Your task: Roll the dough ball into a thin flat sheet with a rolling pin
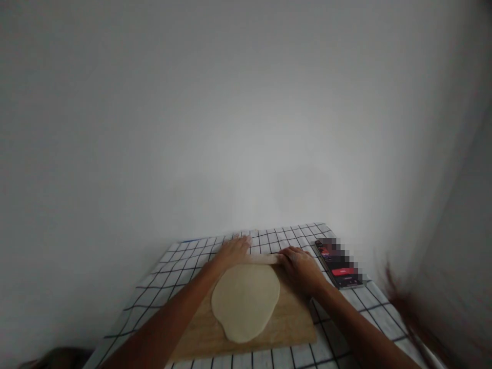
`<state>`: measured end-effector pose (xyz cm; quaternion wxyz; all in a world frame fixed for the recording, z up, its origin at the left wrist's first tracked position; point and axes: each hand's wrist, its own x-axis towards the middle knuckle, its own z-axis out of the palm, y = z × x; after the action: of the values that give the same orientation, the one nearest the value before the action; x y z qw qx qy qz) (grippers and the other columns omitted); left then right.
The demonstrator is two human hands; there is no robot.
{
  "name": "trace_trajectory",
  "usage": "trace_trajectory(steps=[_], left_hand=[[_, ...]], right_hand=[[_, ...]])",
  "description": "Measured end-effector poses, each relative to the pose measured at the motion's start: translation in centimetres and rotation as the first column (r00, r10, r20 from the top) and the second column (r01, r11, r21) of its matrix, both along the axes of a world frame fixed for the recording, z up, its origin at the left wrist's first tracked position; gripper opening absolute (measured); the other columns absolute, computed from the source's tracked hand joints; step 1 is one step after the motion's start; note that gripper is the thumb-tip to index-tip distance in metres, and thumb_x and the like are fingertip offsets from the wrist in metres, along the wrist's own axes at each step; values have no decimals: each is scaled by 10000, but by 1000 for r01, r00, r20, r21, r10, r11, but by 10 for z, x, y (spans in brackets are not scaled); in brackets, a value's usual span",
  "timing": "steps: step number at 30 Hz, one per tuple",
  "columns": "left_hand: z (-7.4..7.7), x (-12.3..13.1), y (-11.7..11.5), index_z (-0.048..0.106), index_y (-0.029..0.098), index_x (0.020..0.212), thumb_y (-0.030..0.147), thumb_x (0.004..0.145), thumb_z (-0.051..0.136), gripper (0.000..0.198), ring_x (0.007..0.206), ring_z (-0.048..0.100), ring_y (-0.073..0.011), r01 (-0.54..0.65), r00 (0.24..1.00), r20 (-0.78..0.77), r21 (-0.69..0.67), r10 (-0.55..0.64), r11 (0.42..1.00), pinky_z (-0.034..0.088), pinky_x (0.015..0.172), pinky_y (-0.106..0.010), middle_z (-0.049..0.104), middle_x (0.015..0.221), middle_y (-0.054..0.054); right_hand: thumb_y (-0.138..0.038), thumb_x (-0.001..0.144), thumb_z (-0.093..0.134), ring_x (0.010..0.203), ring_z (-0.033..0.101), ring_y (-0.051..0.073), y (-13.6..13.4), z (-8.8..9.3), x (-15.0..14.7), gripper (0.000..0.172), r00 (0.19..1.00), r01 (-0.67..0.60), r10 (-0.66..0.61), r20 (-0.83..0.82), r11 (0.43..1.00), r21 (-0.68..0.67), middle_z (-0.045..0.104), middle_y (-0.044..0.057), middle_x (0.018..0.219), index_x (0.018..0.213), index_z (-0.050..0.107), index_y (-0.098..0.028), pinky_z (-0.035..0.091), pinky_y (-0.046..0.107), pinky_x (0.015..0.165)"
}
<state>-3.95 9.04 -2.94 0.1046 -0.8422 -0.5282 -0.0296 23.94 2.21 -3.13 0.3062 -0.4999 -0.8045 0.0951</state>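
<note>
A pale rolling pin (263, 259) lies crosswise along the far edge of a flat, roughly round sheet of dough (246, 302). The dough rests on a wooden board (292, 328) and bulges a little at its near left side. Over the pin's left end is my left hand (233, 250), holding it with the fingers reaching forward. My right hand (302, 267) is closed round the right end, its fingers curled over the top. Both ends of the pin are hidden under my hands.
A white cloth with a dark grid (154, 292) covers the table. Right of the board lies a phone (338, 269) with its screen lit and partly blurred out. A plain wall (246, 128) rises behind the table. Blurred reddish-brown stalks (403, 302) stand at the right.
</note>
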Motion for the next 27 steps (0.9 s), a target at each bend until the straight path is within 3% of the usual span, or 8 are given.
trace_trajectory(steps=[3, 7, 11, 15, 18, 20, 23, 27], left_hand=[[0, 3, 21, 508, 196, 1429, 277, 992, 323, 481, 1392, 443, -341, 12, 1000, 21, -22, -11, 1000, 384, 1118, -528, 503, 1491, -127], [2, 1, 6, 547, 201, 1395, 292, 1005, 286, 479, 1379, 473, -273, 30, 999, 35, -17, -29, 999, 364, 1149, -443, 535, 1467, -111], [2, -5, -52, 519, 223, 1413, 370, 1017, 302, 475, 1459, 344, -297, 10, 999, 32, 43, -12, 999, 303, 1186, -520, 432, 1546, -87], [-10, -3, -132, 309, 140, 1537, 482, 999, 352, 639, 1462, 324, -342, -57, 998, 38, 214, 50, 975, 297, 1190, -589, 348, 1574, -178], [-20, 4, -184, 118, 169, 1591, 491, 945, 476, 806, 1413, 413, -342, -24, 1000, 2, 407, 25, 913, 460, 1110, -551, 390, 1549, -163], [-23, 9, -206, 89, 148, 1592, 502, 914, 513, 875, 1375, 467, -338, 20, 1000, -29, 465, -8, 885, 557, 1019, -492, 404, 1535, -167], [-22, 10, -217, 90, 133, 1591, 486, 910, 518, 879, 1363, 483, -323, 68, 998, -44, 472, -54, 879, 594, 975, -442, 411, 1531, -164], [-16, -1, -196, 98, 143, 1587, 409, 963, 477, 778, 1421, 401, -314, 62, 998, -11, 384, -63, 921, 510, 1078, -489, 371, 1558, -171]], right_hand=[[-351, 1060, 337, 971, 663, 206, 2, 0, 3, 371, 999, 29, -28, 32, 999, -28, 722, 73, 1055, 1042, 680, -212, 418, 302, 864], [-387, 1054, 347, 974, 674, 211, 1, 0, 4, 387, 1000, 16, -15, 9, 999, -29, 734, 78, 1053, 1053, 696, -220, 433, 290, 844], [-402, 1035, 393, 1035, 667, 209, -2, 1, 2, 367, 998, -61, 60, -32, 997, -37, 731, 65, 1115, 1057, 716, -230, 449, 288, 892], [-407, 1031, 401, 1141, 633, 212, -5, 4, 1, 381, 985, -166, 164, -60, 986, -26, 711, 64, 1194, 1037, 738, -230, 434, 306, 983], [-417, 1036, 392, 1194, 609, 211, -7, 4, 1, 400, 974, -212, 210, -85, 977, -16, 714, 64, 1191, 1018, 746, -233, 418, 315, 1024], [-425, 1033, 399, 1206, 602, 211, -7, 4, 2, 400, 970, -227, 226, -93, 974, -5, 717, 68, 1180, 1005, 748, -230, 411, 315, 1033], [-426, 1035, 391, 1185, 610, 210, -6, 3, 2, 414, 964, -247, 247, -95, 969, 11, 728, 72, 1132, 968, 745, -222, 417, 309, 1013], [-407, 1037, 387, 1075, 646, 205, -6, 5, 2, 412, 964, -249, 249, -93, 968, 14, 731, 64, 1086, 918, 731, -215, 433, 305, 969]])
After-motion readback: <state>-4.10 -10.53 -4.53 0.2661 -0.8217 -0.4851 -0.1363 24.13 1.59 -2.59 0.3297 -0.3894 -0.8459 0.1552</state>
